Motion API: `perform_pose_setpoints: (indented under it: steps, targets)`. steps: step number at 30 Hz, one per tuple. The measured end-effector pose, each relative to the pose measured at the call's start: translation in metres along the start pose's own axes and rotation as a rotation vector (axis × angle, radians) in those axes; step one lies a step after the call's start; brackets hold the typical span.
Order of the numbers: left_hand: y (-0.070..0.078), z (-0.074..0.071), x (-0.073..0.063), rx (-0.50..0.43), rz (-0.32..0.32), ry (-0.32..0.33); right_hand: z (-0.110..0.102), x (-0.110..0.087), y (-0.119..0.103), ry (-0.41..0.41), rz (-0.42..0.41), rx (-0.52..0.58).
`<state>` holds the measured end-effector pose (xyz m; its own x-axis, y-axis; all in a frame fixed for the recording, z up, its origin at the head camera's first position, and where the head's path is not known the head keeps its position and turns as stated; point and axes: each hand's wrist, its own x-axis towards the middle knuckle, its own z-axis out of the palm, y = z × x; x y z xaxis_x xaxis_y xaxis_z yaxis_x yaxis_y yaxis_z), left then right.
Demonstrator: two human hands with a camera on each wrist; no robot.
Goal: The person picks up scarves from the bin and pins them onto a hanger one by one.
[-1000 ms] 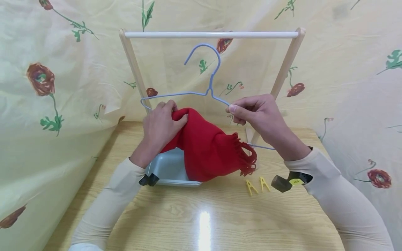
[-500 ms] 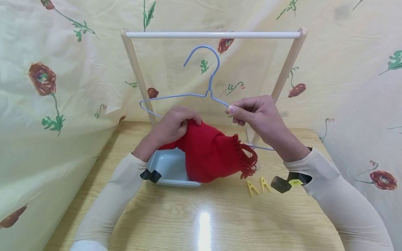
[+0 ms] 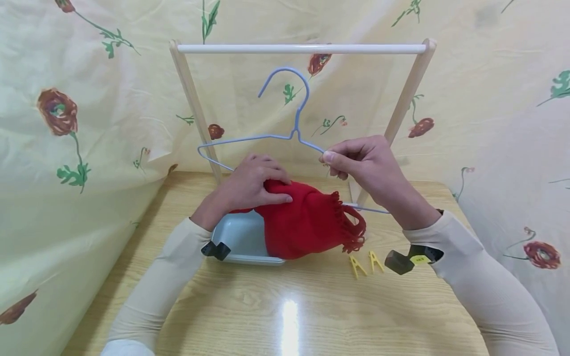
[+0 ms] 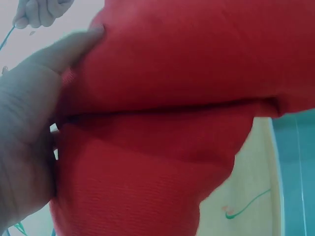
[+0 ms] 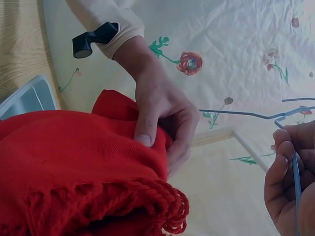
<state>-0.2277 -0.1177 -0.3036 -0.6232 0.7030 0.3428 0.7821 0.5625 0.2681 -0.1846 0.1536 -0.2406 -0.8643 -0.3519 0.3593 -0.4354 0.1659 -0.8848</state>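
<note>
My left hand (image 3: 254, 185) grips the upper fold of a red fringed scarf (image 3: 307, 225), thumb on the near side and fingers behind. In the left wrist view the scarf (image 4: 162, 64) fills most of the picture. The fringe (image 5: 172, 211) hangs toward the right wrist camera. My right hand (image 3: 367, 160) pinches the right shoulder of a blue wire clothes hanger (image 3: 297, 118), its hook pointing up. Scarf and left hand hide the middle of the hanger's lower bar, so whether the cloth lies over that bar or in front of it I cannot tell.
Behind the hands stands a wooden rack with a white rail (image 3: 298, 49). Partly under the scarf, a pale blue tray (image 3: 254, 260) sits on the wooden table (image 3: 222, 306). Two yellow clothespins (image 3: 357, 267) lie right of it. Flowered cloth (image 3: 111, 123) encloses the table's back and sides.
My left hand has shifted right and slightly down along the scarf, regripping it, and the upper fold sits lower. The hanger has dropped slightly; my right hand keeps its pinch.
</note>
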Motion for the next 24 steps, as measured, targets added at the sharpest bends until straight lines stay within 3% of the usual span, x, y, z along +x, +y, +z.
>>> perform_pose_setpoints:
  steps: [7, 11, 16, 21, 24]
  targets:
    - [0.001, -0.001, 0.001, -0.154, 0.022, 0.032, 0.000, -0.002, 0.004, -0.027, 0.004, -0.039]
    - [0.001, 0.003, 0.002, -0.321, -0.024, 0.087, 0.001, -0.004, 0.007, -0.053, 0.019, -0.054]
    - [0.005, 0.007, 0.003, -0.569, -0.227, 0.206, 0.003, -0.006, 0.010, -0.082, 0.027, -0.072]
    - [0.012, 0.007, 0.009, -0.708, -0.472, 0.427, 0.006, -0.007, 0.010, -0.099, 0.032, -0.096]
    - [0.015, 0.007, 0.014, -0.781, -0.526, 0.570, 0.008, -0.007, 0.010, -0.112, 0.029, -0.090]
